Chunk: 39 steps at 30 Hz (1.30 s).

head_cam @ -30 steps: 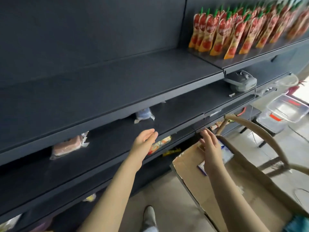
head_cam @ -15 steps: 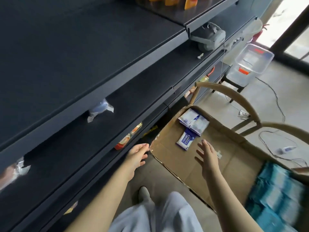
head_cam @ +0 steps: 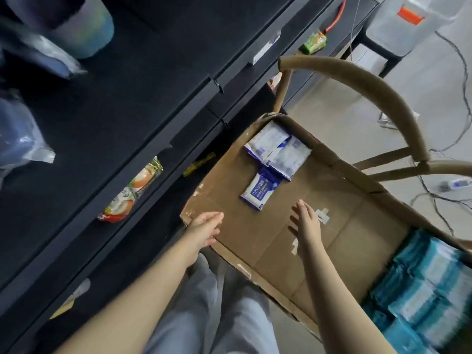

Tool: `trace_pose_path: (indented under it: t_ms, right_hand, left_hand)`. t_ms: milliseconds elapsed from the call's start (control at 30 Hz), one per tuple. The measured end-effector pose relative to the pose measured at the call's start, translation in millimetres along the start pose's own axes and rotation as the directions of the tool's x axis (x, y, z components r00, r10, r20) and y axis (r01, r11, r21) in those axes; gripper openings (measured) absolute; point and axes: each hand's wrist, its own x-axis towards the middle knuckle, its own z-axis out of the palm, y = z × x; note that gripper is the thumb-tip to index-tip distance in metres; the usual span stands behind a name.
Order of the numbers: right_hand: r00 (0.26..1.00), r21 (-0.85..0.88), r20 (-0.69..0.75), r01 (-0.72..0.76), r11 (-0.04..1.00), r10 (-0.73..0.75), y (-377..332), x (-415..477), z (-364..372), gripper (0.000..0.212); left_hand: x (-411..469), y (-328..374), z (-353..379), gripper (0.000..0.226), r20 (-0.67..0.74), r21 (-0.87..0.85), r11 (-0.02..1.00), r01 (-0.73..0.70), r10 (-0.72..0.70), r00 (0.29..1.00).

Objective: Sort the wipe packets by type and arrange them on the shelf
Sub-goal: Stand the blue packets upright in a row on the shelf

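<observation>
An open cardboard box (head_cam: 339, 228) stands on a chair to my right. At its far corner lie several white-and-blue wipe packets (head_cam: 277, 152), with one dark blue packet (head_cam: 260, 189) in front of them. Teal wipe packets (head_cam: 421, 284) are stacked at the box's near right end. My left hand (head_cam: 204, 228) hovers over the box's near left rim, fingers straight, holding nothing. Inside the box, my right hand (head_cam: 305, 221) is spread flat above the bare bottom, just short of the dark blue packet. The dark shelf (head_cam: 122, 116) runs along my left.
A red, orange and green packet (head_cam: 131, 191) lies on the shelf near its front edge. Blurred clear-wrapped packs (head_cam: 23, 146) sit at the far left. A curved wooden chair back (head_cam: 362, 95) arches past the box. Cables (head_cam: 454, 146) trail over the floor; a clear bin (head_cam: 406, 24) stands top right.
My view has tipped down from the shelves to the box. Both hands have dropped away from the shelf, and the right hand has reached further into the box toward the packets.
</observation>
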Motion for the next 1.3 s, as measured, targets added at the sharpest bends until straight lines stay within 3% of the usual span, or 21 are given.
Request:
trace_pose_path:
  t_ms: [133,233,400,500,600,700,767,933,1133,1300]
  right_hand:
    - [1.000,-0.055,0.009,-0.021,0.998,0.021,-8,58,-2,0.047]
    - [1.000,-0.080,0.014,-0.024,0.997,0.025,-17,94,1,0.048]
    - [0.996,-0.077,0.084,0.006,0.997,0.001,-35,137,16,0.053]
    - [0.994,-0.067,0.108,0.001,0.998,0.007,-39,162,25,0.056]
    - [0.997,-0.042,0.076,0.017,0.999,-0.014,-37,177,30,0.061]
    - [0.999,-0.048,0.002,0.040,0.998,-0.040,-34,185,33,0.049]
    - [0.997,-0.050,-0.063,0.041,0.998,-0.044,-36,187,36,0.037]
    - [0.998,-0.058,-0.058,0.001,0.998,-0.004,-44,193,39,0.041]
    - [0.999,-0.002,-0.043,0.011,1.000,-0.011,-49,190,37,0.036]
    - [0.999,0.102,0.039,-0.002,0.995,-0.002,-44,173,17,0.005]
  left_hand:
    - [52,5,37,0.042,0.031,0.189,0.981,0.034,-0.040,0.999]
    - [82,9,64,0.056,0.011,0.187,0.980,0.066,-0.069,0.998]
    - [118,17,95,0.078,-0.073,-0.039,0.988,0.146,-0.149,0.986]
    - [138,21,108,0.080,-0.125,-0.199,0.963,0.183,-0.210,0.970]
    - [150,24,116,0.079,-0.145,-0.356,0.913,0.200,-0.265,0.953]
    - [158,26,120,0.080,-0.143,-0.466,0.863,0.198,-0.294,0.945]
    - [162,29,121,0.077,-0.143,-0.504,0.841,0.195,-0.304,0.942]
    - [176,35,124,0.050,-0.076,-0.577,0.799,0.167,-0.256,0.964]
    - [176,32,125,0.030,-0.095,-0.395,0.903,0.169,-0.223,0.970]
    - [157,23,109,0.022,-0.146,-0.279,0.958,0.061,-0.105,0.984]
